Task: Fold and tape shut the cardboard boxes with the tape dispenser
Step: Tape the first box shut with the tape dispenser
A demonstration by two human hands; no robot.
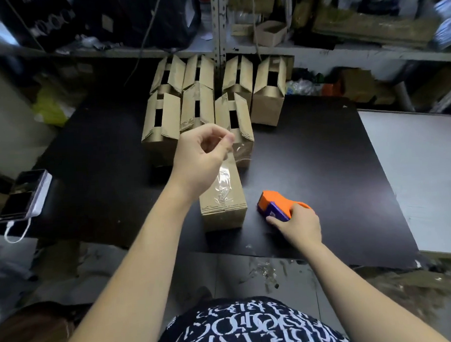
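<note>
A closed cardboard box (232,213) lies lengthwise on the black table (322,153), with a strip of clear tape (223,182) running along its top. My left hand (201,156) hovers over the box's far end, thumb and forefinger pinched together at what looks like the tape's loose end. My right hand (300,225) grips the orange and purple tape dispenser (273,206), which rests on the table just right of the box. Behind the box stand several cardboard boxes (163,122) with their top flaps up.
A phone on a power bank (26,193) with a white cable lies at the table's left edge. A white board (426,177) borders the table on the right. Cluttered metal shelves (219,29) rise behind the boxes. Tape scraps (265,271) litter the floor below the table's front edge.
</note>
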